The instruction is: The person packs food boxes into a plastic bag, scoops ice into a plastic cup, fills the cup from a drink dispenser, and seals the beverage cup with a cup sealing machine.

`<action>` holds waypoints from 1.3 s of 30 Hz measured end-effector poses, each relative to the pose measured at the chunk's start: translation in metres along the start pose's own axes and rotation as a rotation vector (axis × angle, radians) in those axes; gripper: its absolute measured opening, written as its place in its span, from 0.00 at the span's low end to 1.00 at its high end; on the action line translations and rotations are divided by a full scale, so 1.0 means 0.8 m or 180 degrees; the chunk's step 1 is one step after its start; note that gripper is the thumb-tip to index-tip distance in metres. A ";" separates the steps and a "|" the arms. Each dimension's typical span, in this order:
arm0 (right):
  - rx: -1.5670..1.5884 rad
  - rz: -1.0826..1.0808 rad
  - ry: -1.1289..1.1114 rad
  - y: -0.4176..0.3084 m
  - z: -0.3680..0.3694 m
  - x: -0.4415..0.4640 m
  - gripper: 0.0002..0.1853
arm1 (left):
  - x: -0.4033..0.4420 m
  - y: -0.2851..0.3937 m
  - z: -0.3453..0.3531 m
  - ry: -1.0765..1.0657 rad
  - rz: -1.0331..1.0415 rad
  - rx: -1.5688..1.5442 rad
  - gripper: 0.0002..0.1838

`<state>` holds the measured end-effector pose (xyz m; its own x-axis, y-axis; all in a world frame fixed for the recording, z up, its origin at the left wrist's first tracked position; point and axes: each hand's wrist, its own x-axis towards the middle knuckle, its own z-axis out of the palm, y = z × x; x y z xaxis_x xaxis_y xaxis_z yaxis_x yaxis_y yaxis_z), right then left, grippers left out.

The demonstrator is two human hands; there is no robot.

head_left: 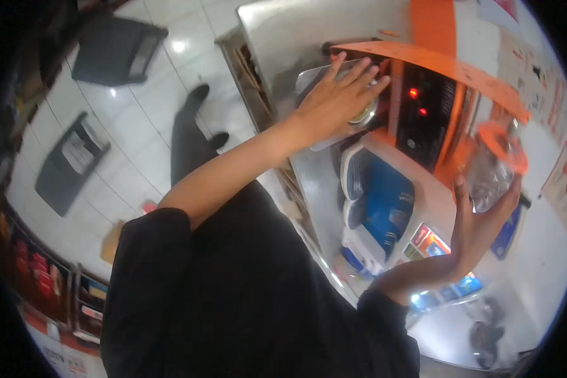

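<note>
My left hand (340, 97) reaches over the counter with its fingers spread. It lies above a round, shiny container (366, 114), partly hidden by the hand, and a clear flat tray (309, 79). My right hand (479, 220) is wrapped round a see-through plastic jar (485, 179) with an orange rim (499, 146), thumb on one side and fingers on the other. Between my hands stands an orange-framed unit (447, 63) with a black panel (422, 113) and two red lights.
A blue and white object (384, 201) and colourful printed cards (429, 240) lie on the metal counter (277, 31). A dark item (485, 340) sits near its lower right edge. Dark plastic stools (116, 53) stand on the tiled floor (132, 145) at left.
</note>
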<state>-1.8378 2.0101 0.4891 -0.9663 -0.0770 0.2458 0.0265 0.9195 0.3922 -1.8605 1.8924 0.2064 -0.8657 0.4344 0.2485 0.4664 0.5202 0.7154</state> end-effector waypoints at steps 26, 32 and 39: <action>0.1772 0.0877 -0.1067 0.245 -0.004 0.066 0.48 | -0.133 -0.064 0.003 -0.0053 -0.1889 -0.3529 0.16; 0.1897 0.1189 -0.1211 0.305 0.004 0.067 0.48 | -0.127 -0.069 0.010 -0.0003 -0.1944 -0.3547 0.11; 0.1960 0.1393 -0.1462 0.315 0.045 0.085 0.47 | -0.123 -0.075 0.004 -0.0007 -0.1973 -0.3778 0.11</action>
<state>-1.9062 2.2505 0.5732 -0.9128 0.3712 -0.1703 0.4033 0.8848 -0.2332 -1.8025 1.8212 0.1369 -0.8748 0.3624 -0.3215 -0.4404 -0.3182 0.8395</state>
